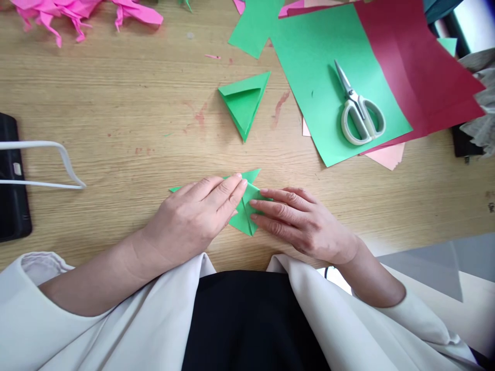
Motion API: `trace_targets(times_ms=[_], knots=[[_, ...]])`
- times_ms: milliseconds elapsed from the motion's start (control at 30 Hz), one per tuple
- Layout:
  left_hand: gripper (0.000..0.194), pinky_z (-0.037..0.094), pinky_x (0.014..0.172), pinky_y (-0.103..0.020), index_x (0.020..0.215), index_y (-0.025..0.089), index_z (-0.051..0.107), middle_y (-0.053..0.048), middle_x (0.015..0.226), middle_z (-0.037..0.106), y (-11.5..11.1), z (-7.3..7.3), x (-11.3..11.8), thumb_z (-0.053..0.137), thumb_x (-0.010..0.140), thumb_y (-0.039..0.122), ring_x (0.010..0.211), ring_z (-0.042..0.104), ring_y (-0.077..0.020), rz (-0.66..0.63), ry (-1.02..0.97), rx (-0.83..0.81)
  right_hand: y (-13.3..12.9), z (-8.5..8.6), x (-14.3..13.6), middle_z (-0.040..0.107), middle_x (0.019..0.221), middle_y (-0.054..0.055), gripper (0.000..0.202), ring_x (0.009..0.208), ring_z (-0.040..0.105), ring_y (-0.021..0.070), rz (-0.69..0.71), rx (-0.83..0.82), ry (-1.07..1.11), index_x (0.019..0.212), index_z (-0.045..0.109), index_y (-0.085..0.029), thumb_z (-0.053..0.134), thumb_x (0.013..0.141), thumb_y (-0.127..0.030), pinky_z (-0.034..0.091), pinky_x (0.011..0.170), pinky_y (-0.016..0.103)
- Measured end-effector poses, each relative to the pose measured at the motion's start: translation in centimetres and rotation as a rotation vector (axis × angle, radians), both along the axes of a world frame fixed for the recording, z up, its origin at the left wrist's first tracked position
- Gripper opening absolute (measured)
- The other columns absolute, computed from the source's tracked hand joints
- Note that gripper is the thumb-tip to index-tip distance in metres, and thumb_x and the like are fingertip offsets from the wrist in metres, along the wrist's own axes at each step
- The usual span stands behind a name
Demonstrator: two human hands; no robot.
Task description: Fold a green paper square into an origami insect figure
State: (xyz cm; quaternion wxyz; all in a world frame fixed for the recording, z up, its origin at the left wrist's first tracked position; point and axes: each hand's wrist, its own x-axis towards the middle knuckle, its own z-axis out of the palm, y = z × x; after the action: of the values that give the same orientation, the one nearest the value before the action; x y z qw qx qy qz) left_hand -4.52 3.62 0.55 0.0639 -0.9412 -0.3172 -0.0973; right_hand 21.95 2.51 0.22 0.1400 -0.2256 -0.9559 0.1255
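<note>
A partly folded piece of green paper (243, 219) lies on the table close to my body, with a crease running down its middle. My left hand (197, 211) rests flat over its left side, fingers stretched out and close together. From the right, my right hand (299, 219) lays its spread fingertips on the paper's right side. The hands hide much of the paper's left part and right edge. Beyond them sits a separate folded green paper triangle (245, 105), untouched.
Scissors with pale handles (363, 118) lie on a green sheet (309, 67), with red paper (417, 72) partly beneath it. Pink folded paper figures (139, 13) are at the far left. A black device (13, 180) and a white loop (65, 159) stand at the left edge.
</note>
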Motion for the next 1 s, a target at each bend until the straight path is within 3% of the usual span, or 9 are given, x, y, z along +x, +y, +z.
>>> trace_targets(times_ms=[300, 500, 1000], knots=[[0.040, 0.059, 0.080, -0.037, 0.134, 0.010, 0.061, -0.009, 0.135, 0.067, -0.8, 0.4, -0.1, 0.045, 0.098, 0.005, 0.109, 0.068, -0.0256, -0.019, 0.046, 0.087, 0.1, 0.2, -0.2, 0.062, 0.141, 0.013, 0.037, 0.132, 0.053, 0.0302, -0.012, 0.028, -0.019, 0.131, 0.063, -0.009, 0.038, 0.105, -0.017, 0.047, 0.100, 0.047], [0.039, 0.059, 0.085, -0.037, 0.133, 0.011, 0.062, -0.011, 0.140, 0.063, -0.9, 0.4, 0.2, 0.046, 0.098, 0.006, 0.112, 0.068, -0.0257, -0.009, 0.059, 0.075, 0.1, 0.2, -0.3, 0.063, 0.140, 0.013, 0.037, 0.130, 0.054, 0.0299, -0.011, 0.042, -0.010, 0.131, 0.064, -0.010, 0.038, 0.106, -0.020, 0.046, 0.100, 0.046], [0.040, 0.060, 0.077, -0.035, 0.133, 0.014, 0.062, -0.009, 0.140, 0.063, -0.8, 0.5, 0.1, 0.046, 0.098, 0.006, 0.110, 0.069, -0.0253, -0.006, 0.069, 0.075, 0.3, -0.2, 0.0, 0.059, 0.145, 0.012, 0.038, 0.136, 0.048, 0.0298, 0.009, -0.013, -0.004, 0.136, 0.060, -0.011, 0.039, 0.105, -0.017, 0.044, 0.104, 0.047]])
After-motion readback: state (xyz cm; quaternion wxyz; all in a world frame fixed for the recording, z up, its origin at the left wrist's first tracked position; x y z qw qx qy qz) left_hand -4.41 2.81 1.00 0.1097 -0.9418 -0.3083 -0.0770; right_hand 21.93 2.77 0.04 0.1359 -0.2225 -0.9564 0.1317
